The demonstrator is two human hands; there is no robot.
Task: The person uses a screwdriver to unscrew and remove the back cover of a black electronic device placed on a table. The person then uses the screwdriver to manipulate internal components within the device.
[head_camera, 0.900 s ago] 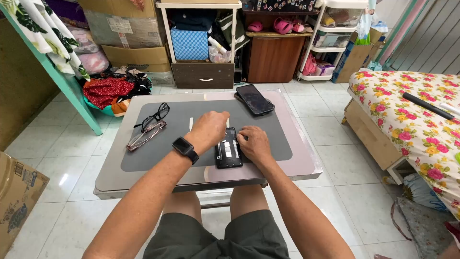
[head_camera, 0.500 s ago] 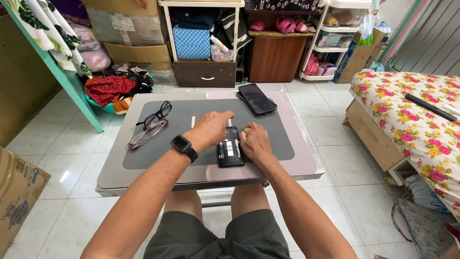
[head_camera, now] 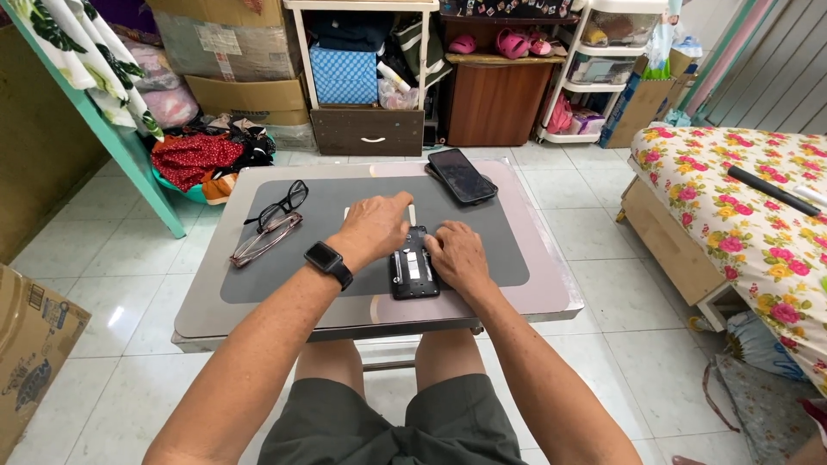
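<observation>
Two bare hands rested on a small metal table (head_camera: 215,293) in the single head view, seen from above by the seated person. Between them, near the table's near edge, lay an opened phone (head_camera: 412,274), dark, back cover off, with a pale inner panel showing. It sat on a grey mat (head_camera: 284,275) that covered most of the table.

The left hand (head_camera: 372,231), a dark smartwatch (head_camera: 328,261) on its wrist, lay palm down just left of the opened phone, fingers spread and pointing far; whether it pinched anything could not be told. The right hand (head_camera: 459,256) lay against the phone's right edge, fingers curled onto it, steadying rather than clamping. The hands were apart, with the phone between them.

To the far right on the table sat a second phone (head_camera: 462,175), screen dark. To the left lay two pairs of glasses (head_camera: 271,220).

Judging by this, the step in hand was work on the phone's exposed interior, and any further move would call for a firm hold and fine fingertip work.
</observation>
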